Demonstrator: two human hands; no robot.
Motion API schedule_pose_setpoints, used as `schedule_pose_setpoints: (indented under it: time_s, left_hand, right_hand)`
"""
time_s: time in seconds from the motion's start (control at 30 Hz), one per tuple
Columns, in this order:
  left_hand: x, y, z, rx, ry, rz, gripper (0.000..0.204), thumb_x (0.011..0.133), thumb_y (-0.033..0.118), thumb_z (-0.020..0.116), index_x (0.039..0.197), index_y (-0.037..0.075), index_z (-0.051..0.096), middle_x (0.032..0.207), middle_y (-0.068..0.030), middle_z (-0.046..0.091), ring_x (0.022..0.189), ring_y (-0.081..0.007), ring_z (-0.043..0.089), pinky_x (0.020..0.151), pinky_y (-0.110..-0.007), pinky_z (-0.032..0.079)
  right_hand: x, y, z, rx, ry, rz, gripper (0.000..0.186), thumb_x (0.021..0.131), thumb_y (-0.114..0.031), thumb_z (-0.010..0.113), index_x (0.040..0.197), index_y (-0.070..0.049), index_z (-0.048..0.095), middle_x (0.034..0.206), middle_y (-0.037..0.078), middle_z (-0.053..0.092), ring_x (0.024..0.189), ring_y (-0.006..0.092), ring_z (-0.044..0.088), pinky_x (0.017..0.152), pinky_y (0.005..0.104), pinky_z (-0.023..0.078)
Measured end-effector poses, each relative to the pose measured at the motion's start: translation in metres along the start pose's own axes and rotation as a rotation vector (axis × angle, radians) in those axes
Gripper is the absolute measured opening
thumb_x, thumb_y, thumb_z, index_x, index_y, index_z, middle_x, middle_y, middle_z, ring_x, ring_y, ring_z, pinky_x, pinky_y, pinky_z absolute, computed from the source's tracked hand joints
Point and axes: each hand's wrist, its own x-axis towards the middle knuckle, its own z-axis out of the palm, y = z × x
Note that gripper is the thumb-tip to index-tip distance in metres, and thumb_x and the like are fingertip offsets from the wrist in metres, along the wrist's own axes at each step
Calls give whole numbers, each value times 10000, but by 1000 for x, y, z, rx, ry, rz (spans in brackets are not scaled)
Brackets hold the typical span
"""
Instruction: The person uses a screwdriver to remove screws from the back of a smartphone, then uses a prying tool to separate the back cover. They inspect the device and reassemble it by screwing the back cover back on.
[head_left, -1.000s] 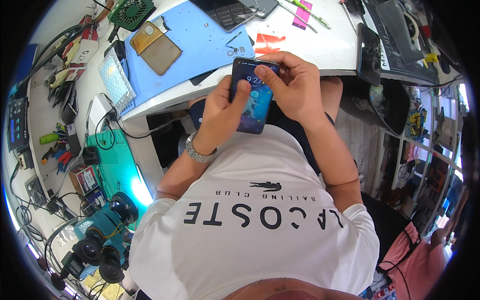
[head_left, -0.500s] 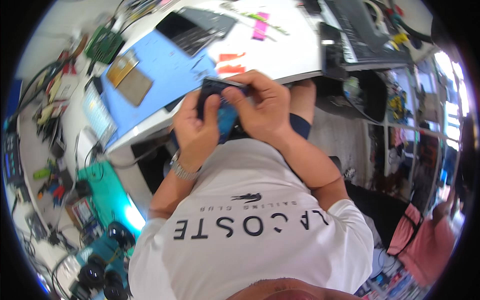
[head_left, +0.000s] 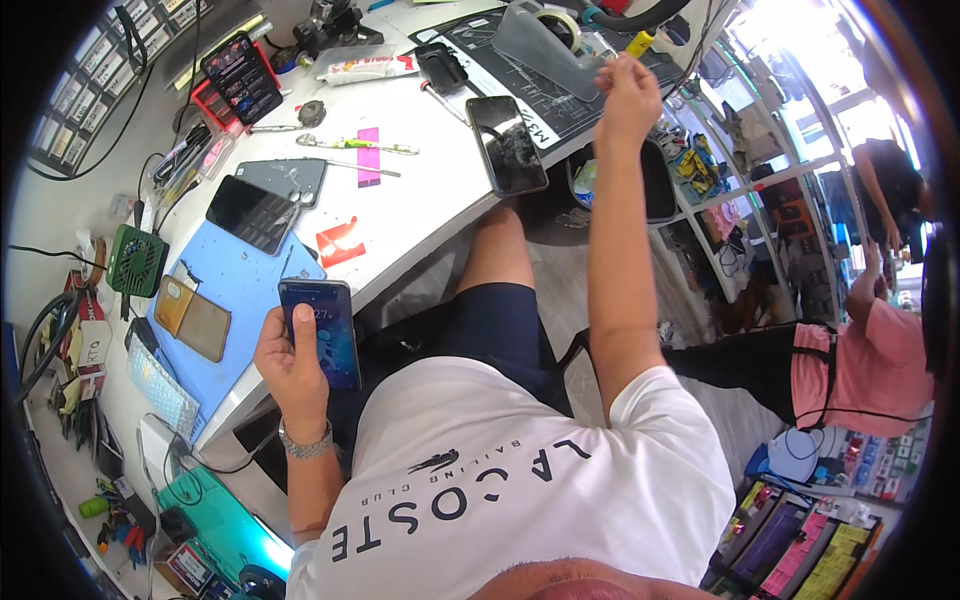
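A smartphone (head_left: 335, 345) with a lit blue screen is upright in my left hand (head_left: 290, 355), its thumb lying over the glass. It is just off the table's near edge. My right arm stretches far forward to the right, and my right hand (head_left: 628, 100) has its fingers drawn together beside a grey tape dispenser (head_left: 540, 62) with a roll of tape. What those fingers hold, if anything, I cannot make out. A small yellow piece (head_left: 640, 44) is just beyond the fingertips.
A cracked black phone (head_left: 508, 145) lies at the table's right edge. On the blue mat (head_left: 235, 285) are a dark phone (head_left: 250, 214) and a gold-brown back panel (head_left: 192, 318). A bin (head_left: 645, 180) stands below the black mat (head_left: 510, 85). A person in pink (head_left: 850, 375) is at far right.
Both hands were together on the phone. My right hand has let go and reached far forward right; the left has moved left with the phone, its screen now facing up. The view has turned too.
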Motion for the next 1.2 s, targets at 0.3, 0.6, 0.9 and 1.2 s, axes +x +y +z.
schedule_pose_setpoints:
  time_s: [0.3, 0.6, 0.9, 1.2]
  left_hand:
    - [2, -12, -2, 49, 57, -69, 151, 1001, 114, 691, 992, -36, 692, 873, 6, 682, 764, -22, 552, 691, -184, 439]
    - [11, 0, 4, 245, 39, -46, 197, 961, 137, 744, 971, -54, 699, 834, -2, 679, 747, -35, 559, 648, -194, 436]
    - [12, -3, 0, 89, 22, -116, 151, 960, 103, 740, 977, -33, 676, 923, -61, 737, 766, -50, 637, 710, -195, 521]
    - [25, -7, 1, 118, -77, 129, 266, 904, 61, 796, 804, 41, 550, 712, 43, 597, 667, -12, 458, 601, -187, 368]
  right_hand:
    - [157, 65, -60, -346, -661, 583, 272, 910, -371, 725, 1010, -131, 807, 1047, 18, 695, 969, 145, 581, 896, 333, 444]
    - [198, 104, -60, -131, -697, 538, 476, 887, -302, 726, 1283, -41, 701, 1341, 86, 674, 1291, 224, 549, 1075, 430, 362]
    - [197, 70, -96, 36, -471, 814, 307, 982, -192, 631, 1215, 2, 675, 1416, 92, 642, 1248, 195, 617, 1010, 343, 442]
    - [222, 110, -148, -332, -397, 861, 289, 843, -118, 758, 1083, 33, 700, 1074, 90, 743, 948, 187, 685, 912, 288, 522]
